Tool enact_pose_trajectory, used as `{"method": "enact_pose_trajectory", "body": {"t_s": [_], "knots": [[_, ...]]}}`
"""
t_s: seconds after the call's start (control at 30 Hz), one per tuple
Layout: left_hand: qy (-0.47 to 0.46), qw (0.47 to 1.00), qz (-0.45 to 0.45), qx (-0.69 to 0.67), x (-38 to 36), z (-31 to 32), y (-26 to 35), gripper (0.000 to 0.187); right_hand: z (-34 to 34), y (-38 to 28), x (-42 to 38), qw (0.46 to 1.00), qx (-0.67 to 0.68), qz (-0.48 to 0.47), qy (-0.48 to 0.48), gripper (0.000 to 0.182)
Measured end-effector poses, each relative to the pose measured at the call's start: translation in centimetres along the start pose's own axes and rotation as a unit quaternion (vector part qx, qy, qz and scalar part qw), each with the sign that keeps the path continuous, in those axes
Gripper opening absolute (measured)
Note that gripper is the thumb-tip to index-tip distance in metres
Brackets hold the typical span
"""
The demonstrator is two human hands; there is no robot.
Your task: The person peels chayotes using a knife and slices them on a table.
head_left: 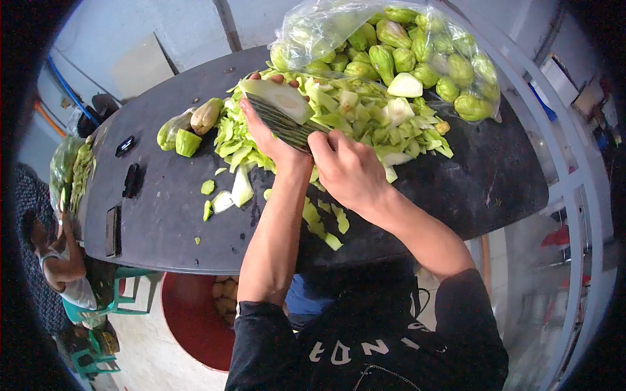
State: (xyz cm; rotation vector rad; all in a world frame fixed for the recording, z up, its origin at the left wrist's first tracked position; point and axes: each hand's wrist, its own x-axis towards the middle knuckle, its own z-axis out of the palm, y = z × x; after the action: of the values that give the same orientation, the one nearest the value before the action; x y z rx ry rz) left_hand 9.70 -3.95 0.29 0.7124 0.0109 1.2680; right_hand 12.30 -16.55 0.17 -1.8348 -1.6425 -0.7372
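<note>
My left hand (268,135) is wrapped around a pale, peeled piece of chayote (277,96) with its cut face showing. Its fingertips curl over the far edge. In my right hand (349,166) is a knife with a broad, dark, wavy-patterned blade (277,120). The blade lies against the near side of the chayote, and my fist hides the handle. Beneath both hands spreads a heap of green chayote peelings and pieces (352,107). Loose peel strips (316,221) lie nearer to me on the dark table (417,195).
A clear plastic bag (319,32) of whole chayotes (394,49) stands at the back right. Several chayotes (207,116) sit left of the heap. Small black objects (132,180) and a phone (113,231) line the left side. A red tub (189,319) stands below; another person (65,267) sits at left.
</note>
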Motion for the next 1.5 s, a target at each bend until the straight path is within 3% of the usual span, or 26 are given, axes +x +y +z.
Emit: {"method": "enact_pose_trajectory", "body": {"t_s": [0.27,0.33,0.53,0.67,0.73,0.9,0.97,1.1,1.17,1.27,1.33,1.4,1.5], "knots": [[-0.017,1.0,-0.024,-0.001,0.1,0.0,-0.2,0.052,-0.1,-0.4,0.3,0.999,0.014,0.027,-0.009,0.018],[-0.028,0.995,0.003,0.091,-0.3,0.3,0.0,0.051,-0.1,-0.3,0.4,0.999,0.028,0.037,-0.007,0.018],[-0.064,0.993,-0.037,0.094,0.1,0.3,0.0,0.055,-0.9,1.1,1.0,0.974,0.21,0.09,-0.004,0.017],[-0.071,0.993,-0.09,0.036,0.5,-0.1,-0.1,0.057,-1.4,1.7,1.1,0.969,0.223,0.105,0.016,0.012],[-0.107,0.988,-0.103,0.051,0.8,-0.3,-0.1,0.056,-2.6,2.7,1.7,0.951,0.271,0.147,-0.029,0.013],[-0.036,0.988,-0.145,0.036,0.6,-0.2,-0.2,0.053,-2.8,4.7,1.3,0.937,0.251,0.245,-0.01,0.016],[-0.07,0.974,-0.202,-0.079,0.7,-0.2,0.1,0.051,-2.7,5.5,1.4,0.911,0.284,0.297,0.003,0.017],[-0.043,0.931,-0.279,-0.23,1.0,-1.0,-0.1,0.053,-2.4,7.0,1.2,0.912,0.274,0.303,0.05,0.017],[-0.025,0.926,-0.289,-0.243,1.1,-1.4,0.1,0.056,-2.6,7.6,1.2,0.901,0.265,0.338,0.059,0.017],[-0.074,0.901,-0.319,-0.286,1.9,-3.3,0.0,0.058,-2.3,9.6,0.4,0.916,0.242,0.313,0.064,0.01],[-0.201,0.897,-0.319,-0.231,2.2,-2.9,0.7,0.059,-3.3,9.5,0.7,0.928,0.208,0.296,0.084,0.011],[-0.18,0.954,-0.239,0.015,2.0,-2.1,1.1,0.06,-3.8,9.5,0.7,0.944,0.179,0.262,0.088,0.013],[-0.171,0.933,-0.062,0.311,1.4,-0.8,1.8,0.044,-3.9,9.5,0.4,0.983,0.081,0.108,0.126,0.013]]}}
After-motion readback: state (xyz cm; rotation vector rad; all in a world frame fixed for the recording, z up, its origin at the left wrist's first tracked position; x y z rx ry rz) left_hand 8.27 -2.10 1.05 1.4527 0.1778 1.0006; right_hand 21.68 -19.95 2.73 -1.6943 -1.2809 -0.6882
